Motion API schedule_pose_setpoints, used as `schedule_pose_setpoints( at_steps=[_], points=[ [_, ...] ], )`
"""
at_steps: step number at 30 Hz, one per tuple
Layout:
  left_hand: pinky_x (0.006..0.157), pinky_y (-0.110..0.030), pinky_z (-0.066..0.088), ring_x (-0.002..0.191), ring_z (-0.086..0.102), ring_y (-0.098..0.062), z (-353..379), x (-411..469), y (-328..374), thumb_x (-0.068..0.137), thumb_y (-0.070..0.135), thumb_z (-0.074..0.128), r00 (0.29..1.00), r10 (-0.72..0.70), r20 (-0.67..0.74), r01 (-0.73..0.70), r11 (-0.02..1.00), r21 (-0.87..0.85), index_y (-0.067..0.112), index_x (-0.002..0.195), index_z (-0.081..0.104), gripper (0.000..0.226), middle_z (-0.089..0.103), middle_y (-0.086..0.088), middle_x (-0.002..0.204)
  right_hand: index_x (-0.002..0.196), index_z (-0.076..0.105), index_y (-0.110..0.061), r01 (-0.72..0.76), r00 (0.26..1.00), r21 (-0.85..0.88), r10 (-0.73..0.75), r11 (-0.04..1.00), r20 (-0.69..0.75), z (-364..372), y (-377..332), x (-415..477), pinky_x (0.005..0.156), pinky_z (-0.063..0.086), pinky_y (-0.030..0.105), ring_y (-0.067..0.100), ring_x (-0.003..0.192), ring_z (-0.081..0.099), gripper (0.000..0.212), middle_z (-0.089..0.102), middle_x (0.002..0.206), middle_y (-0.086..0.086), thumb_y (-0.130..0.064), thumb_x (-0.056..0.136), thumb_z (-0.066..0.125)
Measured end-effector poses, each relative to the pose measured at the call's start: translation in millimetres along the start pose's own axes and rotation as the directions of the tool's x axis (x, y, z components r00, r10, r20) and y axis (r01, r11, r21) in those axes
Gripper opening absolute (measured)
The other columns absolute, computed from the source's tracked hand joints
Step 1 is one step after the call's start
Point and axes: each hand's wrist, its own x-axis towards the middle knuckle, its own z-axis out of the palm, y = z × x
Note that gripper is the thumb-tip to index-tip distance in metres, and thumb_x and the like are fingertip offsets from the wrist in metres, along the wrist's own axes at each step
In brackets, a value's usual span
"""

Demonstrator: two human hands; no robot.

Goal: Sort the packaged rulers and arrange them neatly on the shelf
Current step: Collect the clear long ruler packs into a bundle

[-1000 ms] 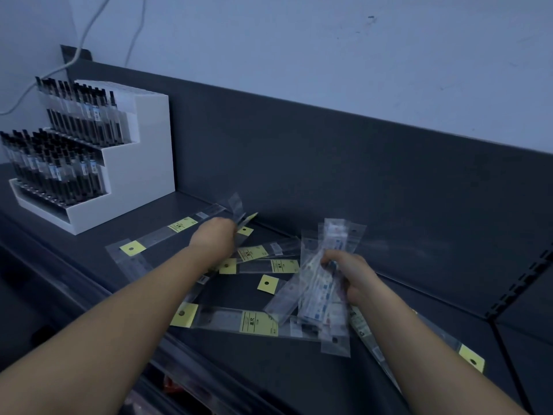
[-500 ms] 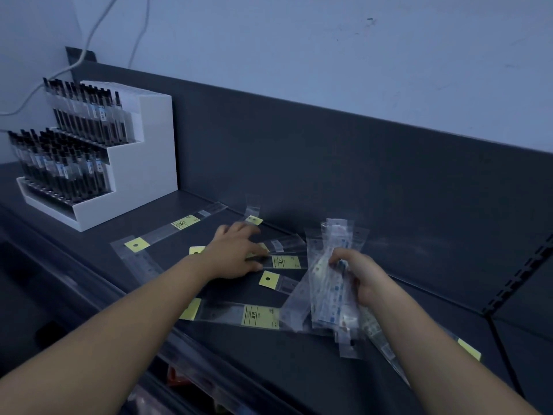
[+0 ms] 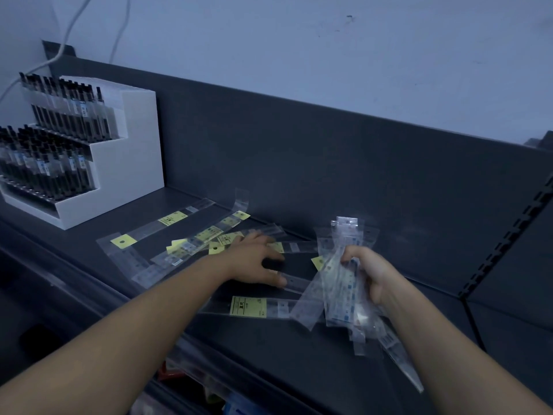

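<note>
dark matte shelf point(image 3: 299, 363) — left hand point(image 3: 254, 262) splayed on rulers point(image 3: 294, 283), right hand point(image 3: 371, 274) grips glossy packets point(image 3: 338, 298)

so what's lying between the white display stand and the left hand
In the head view, several loose packaged rulers with yellow labels lie scattered on the dark shelf between the white stand and the left hand.

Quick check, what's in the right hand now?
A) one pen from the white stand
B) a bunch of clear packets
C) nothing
B: the right hand grips a bunch of clear packets, while the left hand rests spread on loose rulers.
</note>
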Motion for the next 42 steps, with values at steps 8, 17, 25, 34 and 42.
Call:
schedule_pose_setpoints(
  at_steps=[8, 17, 25, 34, 42],
  points=[
    [0.098, -0.04, 0.039, 0.118, 0.044, -0.022, -15, 10, 0, 0.077, 0.045, 0.074, 0.981, -0.196, -0.017, 0.196, 0.98, 0.027, 0.025, 0.092, 0.064, 0.027, 0.052, 0.001, 0.115, 0.085, 0.06, -0.007, 0.006, 1.0, -0.004, -0.006, 1.0, -0.006, -21, 3, -8, 0.044, 0.044, 0.019, 0.02, 0.056, 0.059, 0.011, 0.062, 0.07, 0.007, -0.007, 0.077, 0.053],
    [0.115, -0.041, 0.025, 0.145, 0.022, -0.02, 0, 33, 61, 0.095, 0.036, 0.052, 0.983, 0.173, 0.067, -0.176, 0.983, 0.049, 0.027, 0.146, 0.038, 0.053, 0.02, 0.003, 0.159, 0.086, 0.06, -0.006, -0.004, 0.999, -0.007, 0.004, 1.0, -0.055, -48, 12, -15, 0.053, 0.044, 0.025, 0.023, 0.06, 0.059, 0.012, 0.063, 0.073, 0.009, -0.006, 0.076, 0.053],
    [0.083, -0.037, 0.039, 0.101, 0.055, -0.019, -2, 45, 67, 0.072, 0.078, 0.053, 0.992, 0.1, -0.075, -0.081, 0.971, 0.224, 0.028, 0.097, 0.061, 0.056, 0.059, 0.004, 0.104, 0.082, 0.06, -0.007, -0.032, 0.996, 0.011, 0.033, 0.999, -0.088, -71, 20, -14, 0.058, 0.047, 0.027, 0.025, 0.062, 0.06, 0.01, 0.063, 0.075, 0.01, -0.008, 0.075, 0.053],
    [0.087, -0.039, 0.051, 0.098, 0.062, -0.018, 11, 62, 94, 0.092, 0.045, 0.051, 0.96, 0.281, 0.02, -0.281, 0.96, -0.01, 0.027, 0.103, 0.068, 0.027, 0.068, 0.003, 0.108, 0.087, 0.06, -0.007, -0.018, 0.995, 0.048, 0.023, 0.999, -0.099, -96, 22, -12, 0.055, 0.05, 0.026, 0.025, 0.061, 0.06, 0.014, 0.062, 0.079, 0.011, -0.009, 0.074, 0.054],
    [0.087, -0.031, 0.043, 0.109, 0.056, -0.02, 5, 72, 106, 0.095, 0.03, 0.05, 0.962, 0.261, -0.081, -0.251, 0.961, 0.112, 0.025, 0.113, 0.064, 0.022, 0.061, 0.004, 0.117, 0.087, 0.061, -0.007, -0.034, 0.992, 0.03, 0.038, 0.999, -0.12, -115, 27, -13, 0.059, 0.05, 0.028, 0.026, 0.063, 0.061, 0.016, 0.063, 0.08, 0.012, -0.012, 0.072, 0.055]
  ],
)
